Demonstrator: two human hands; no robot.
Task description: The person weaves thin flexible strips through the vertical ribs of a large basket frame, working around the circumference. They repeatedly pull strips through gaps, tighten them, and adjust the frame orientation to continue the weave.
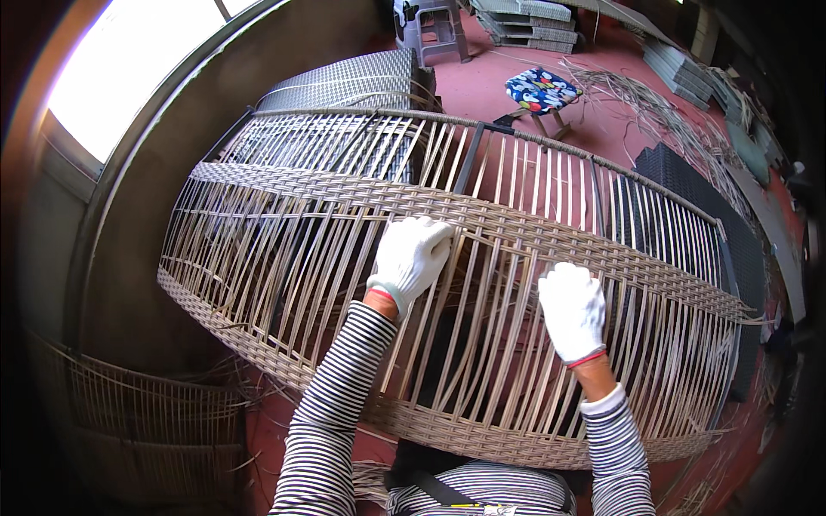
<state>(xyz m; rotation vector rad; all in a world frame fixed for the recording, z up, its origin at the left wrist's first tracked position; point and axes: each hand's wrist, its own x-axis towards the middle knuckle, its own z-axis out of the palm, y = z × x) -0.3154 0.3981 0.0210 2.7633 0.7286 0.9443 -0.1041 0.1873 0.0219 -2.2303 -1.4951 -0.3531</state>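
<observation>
A wide wicker panel (482, 361) of brown-grey strands on a dark frame lies across in front of me. One woven band (516, 224) crosses its upper part, and another runs along its near edge. My left hand (411, 262), in a white knitted glove, is closed at the lower edge of the upper band. To its right, my right hand (572, 314), gloved alike, is also closed, just below the band. A thin wicker strand (503, 246) runs between the two hands under the band. Both sets of fingertips are mostly hidden.
Beyond the panel stand a folding stool (542, 90) with a patterned seat and a grey plastic stool (430, 30). Loose strands (637, 99) litter the red floor. A grey woven piece (353, 82) sits behind the panel, and another wicker panel (155, 404) leans at the left.
</observation>
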